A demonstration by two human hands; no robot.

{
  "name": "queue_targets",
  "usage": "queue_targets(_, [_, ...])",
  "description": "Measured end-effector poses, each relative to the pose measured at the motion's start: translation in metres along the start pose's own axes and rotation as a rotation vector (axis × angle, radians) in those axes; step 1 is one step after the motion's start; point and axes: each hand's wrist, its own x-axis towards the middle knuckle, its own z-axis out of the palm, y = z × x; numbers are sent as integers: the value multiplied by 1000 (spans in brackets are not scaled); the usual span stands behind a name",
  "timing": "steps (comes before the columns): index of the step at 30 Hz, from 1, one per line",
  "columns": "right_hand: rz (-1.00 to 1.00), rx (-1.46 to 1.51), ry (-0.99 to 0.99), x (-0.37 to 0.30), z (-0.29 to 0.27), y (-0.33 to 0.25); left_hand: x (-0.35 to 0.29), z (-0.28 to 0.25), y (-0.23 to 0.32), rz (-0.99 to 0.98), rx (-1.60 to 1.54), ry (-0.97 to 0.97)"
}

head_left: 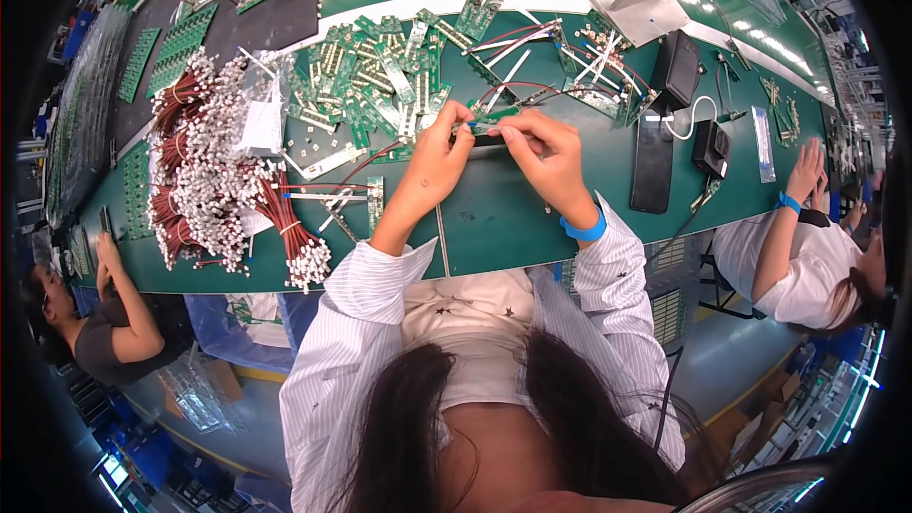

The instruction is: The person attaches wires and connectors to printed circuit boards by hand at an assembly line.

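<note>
Over the middle of the green work table, my left hand (435, 160) and my right hand (549, 154) pinch a small green circuit board (494, 117) between them. Thumbs and fingertips of both hands are closed on its two ends. A dark strip (488, 141) shows just under the board between my thumbs; what it is I cannot make out. Red and black wires (518, 85) run close beyond my fingers. A heap of narrow green circuit boards (389, 71) lies just past my left hand. Boards with wires and white strips (598, 62) lie beyond my right hand.
Bundles of red-brown wires with white connectors (204, 171) pile up at the left. To the right lie a black phone (652, 163), a black box (676, 69) and a charger (712, 148) with a white cable. Co-workers sit at both sides. A blue bin (242, 328) stands below the table edge.
</note>
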Motion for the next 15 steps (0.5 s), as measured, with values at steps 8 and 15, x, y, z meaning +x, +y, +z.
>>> queue_targets(8, [-43, -196, 75, 5, -2, -7, 6, -6, -10, -160, -516, -157])
queue_targets(15, [-236, -395, 85, 6, -1, 0, 5, -5, 8, -107, -451, -124])
